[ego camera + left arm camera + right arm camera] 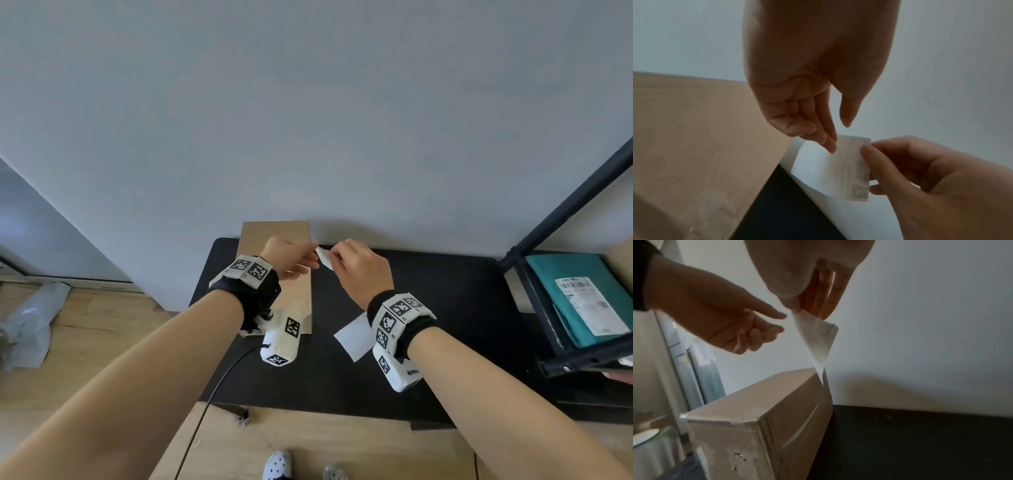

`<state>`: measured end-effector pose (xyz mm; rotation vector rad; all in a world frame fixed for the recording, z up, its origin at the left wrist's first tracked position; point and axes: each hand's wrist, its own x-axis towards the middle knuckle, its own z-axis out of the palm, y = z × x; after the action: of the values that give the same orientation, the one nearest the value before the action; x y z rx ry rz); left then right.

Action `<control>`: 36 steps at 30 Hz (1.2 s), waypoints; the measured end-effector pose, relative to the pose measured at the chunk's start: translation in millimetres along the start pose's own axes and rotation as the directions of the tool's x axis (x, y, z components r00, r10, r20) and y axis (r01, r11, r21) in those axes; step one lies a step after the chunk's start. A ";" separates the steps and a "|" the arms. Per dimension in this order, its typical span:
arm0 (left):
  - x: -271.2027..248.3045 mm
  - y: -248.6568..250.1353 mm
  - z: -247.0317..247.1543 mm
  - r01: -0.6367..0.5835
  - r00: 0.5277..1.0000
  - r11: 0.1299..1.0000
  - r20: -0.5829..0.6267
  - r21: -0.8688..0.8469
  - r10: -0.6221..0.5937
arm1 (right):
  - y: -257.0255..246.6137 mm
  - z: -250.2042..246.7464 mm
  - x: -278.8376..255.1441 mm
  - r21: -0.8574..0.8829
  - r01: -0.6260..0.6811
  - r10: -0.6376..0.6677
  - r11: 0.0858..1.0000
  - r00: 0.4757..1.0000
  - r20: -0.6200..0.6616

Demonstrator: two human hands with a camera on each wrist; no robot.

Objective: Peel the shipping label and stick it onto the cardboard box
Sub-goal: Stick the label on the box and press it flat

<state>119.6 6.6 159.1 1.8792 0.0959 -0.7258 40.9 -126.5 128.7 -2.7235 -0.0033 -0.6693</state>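
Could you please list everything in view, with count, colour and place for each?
shipping label: one, white with faint print, held in the air between the hands, beside the box
cardboard box: one, brown, on the table's left part against the wall
white sheet: one, lying on the table under the right wrist
table: one, black, against the wall
teal parcel: one, with a white printed label, on the shelf at right
shelf frame: one, black metal, right edge
grey plastic wrap: one, on the wooden floor at left
left hand: fingers at the label's edge
right hand: pinches the label
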 end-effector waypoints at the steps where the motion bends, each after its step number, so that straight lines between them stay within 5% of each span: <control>1: -1.9 0.6 -6.4 0.006 1.000 1.000 -0.010 -0.005 -0.007 | -7.3 2.4 2.1 -0.043 0.081 -0.081 0.996 0.997 -0.017; 7: -4.7 -5.3 -44.2 0.012 0.999 0.999 -0.032 0.036 -0.011 | -38.2 22.0 12.7 -0.169 0.351 -0.359 0.921 0.933 -0.016; 12: 0.1 -12.5 -71.6 -0.046 0.997 0.999 -0.062 0.017 0.047 | -57.9 29.3 17.9 -0.122 0.343 -0.342 0.931 0.939 0.030; 14: 3.7 -15.6 -82.5 -0.060 0.997 0.998 -0.052 -0.016 0.059 | -65.2 29.6 19.5 -0.071 0.222 -0.218 0.972 0.974 0.066; 17: 10.0 -21.3 -100.0 -0.072 0.997 0.994 -0.033 -0.083 0.069 | -69.8 29.7 28.1 0.113 -0.154 0.138 0.982 0.981 0.136; 20: 16.8 -28.3 -113.7 -0.093 0.996 0.985 -0.020 -0.143 0.091 | -69.2 37.3 36.4 0.298 -0.493 0.447 0.817 0.869 0.212; 23: 22.4 -36.5 -120.5 -0.092 0.995 0.978 0.009 -0.185 0.096 | -72.7 52.2 43.1 0.472 -0.712 0.567 0.520 0.701 0.433; 26: 27.1 -45.0 -120.8 -0.065 0.996 0.979 0.040 -0.194 0.074 | -76.1 59.9 43.7 0.513 -0.776 0.566 0.367 0.624 0.539; 36: 44.0 -74.5 -104.4 -0.065 0.998 0.998 0.015 0.017 0.065 | -54.4 82.7 35.7 0.385 -0.832 0.618 0.399 0.555 0.557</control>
<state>172.0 117.3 101.1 1.8846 0.0198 -0.6972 105.5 -51.3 93.4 -1.8213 0.7532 0.0938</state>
